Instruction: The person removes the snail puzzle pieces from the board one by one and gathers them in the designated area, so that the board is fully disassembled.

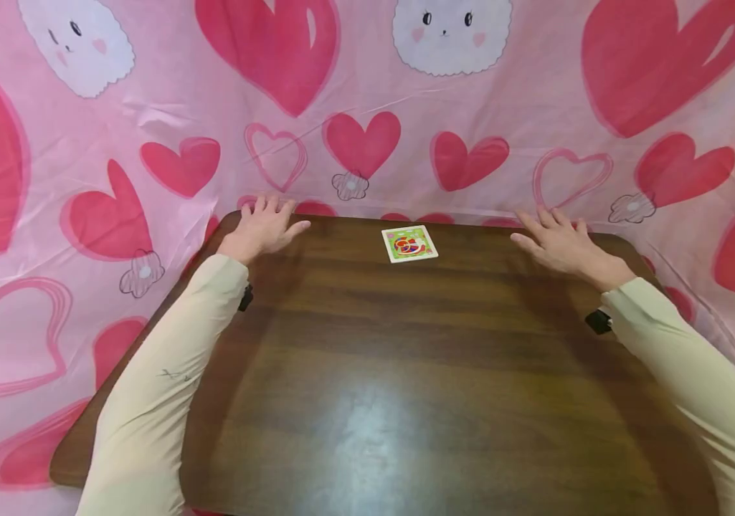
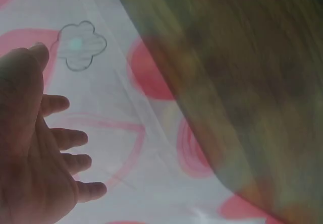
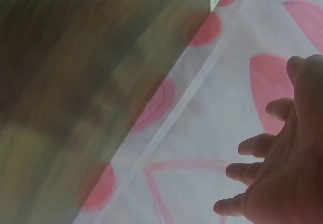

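While both arms reach forward across the brown wooden table (image 1: 367,337), one small square board (image 1: 409,244) lies flat near the far edge, about midway between the two hands and apart from each of them. It has a white border and a green picture, in which a round figure in red, orange and purple is seen; the finer details are too small to read.

The left hand (image 1: 262,229) is near the far left corner of the table, with its fingers spread and rather straight, the thumb pointing toward the board, and it holds nothing. The right hand (image 1: 559,245) is near the far right corner, also widely opened, its fingers apart and its palm without any object. In the wrist views, the fingers of both hands appear in front of the pink cloth (image 1: 406,197), which bears red hearts and stands behind the table. One corner of the board shows at the top of the right wrist view.

Pale sleeves (image 1: 148,401) cover both arms, and a black device (image 1: 598,322) sits beneath the right wrist. Shadows of the arms fall on the tabletop.
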A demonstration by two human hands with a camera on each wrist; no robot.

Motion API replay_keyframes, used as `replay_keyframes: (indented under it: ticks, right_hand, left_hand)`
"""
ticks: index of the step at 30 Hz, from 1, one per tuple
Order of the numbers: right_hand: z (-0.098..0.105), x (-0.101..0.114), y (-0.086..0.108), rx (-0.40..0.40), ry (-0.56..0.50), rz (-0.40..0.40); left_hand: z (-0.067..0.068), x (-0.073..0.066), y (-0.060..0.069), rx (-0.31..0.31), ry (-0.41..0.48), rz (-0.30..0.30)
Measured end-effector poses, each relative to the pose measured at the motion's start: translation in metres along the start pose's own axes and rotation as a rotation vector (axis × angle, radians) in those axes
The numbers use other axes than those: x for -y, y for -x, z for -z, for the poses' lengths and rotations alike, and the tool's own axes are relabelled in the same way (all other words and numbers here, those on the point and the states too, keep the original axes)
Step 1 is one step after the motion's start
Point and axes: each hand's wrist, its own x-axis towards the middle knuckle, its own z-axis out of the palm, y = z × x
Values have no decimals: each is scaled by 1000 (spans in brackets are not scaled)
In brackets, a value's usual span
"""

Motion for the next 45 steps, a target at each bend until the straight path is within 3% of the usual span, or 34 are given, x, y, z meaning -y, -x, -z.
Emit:
replay_keyframes:
  ticks: [7,16,26,34,45]
  right_hand:
    - [-10,16,-4,14,-63,18]
    - [-18,31,-8,-68,-181,83]
    - [-38,51,-20,-23,-211,158]
    - [-55,71,-32,-9,-214,230]
    - [-67,85,-48,88,-197,223]
  left_hand:
    - [-13,-16,-11,28,29,-7]
    - [-30,-38,-24,20,55,-35]
    - [-49,-61,-34,16,91,-77]
    - [-65,-81,-45,46,196,-75]
    - [-83,-116,-58,109,220,-94]
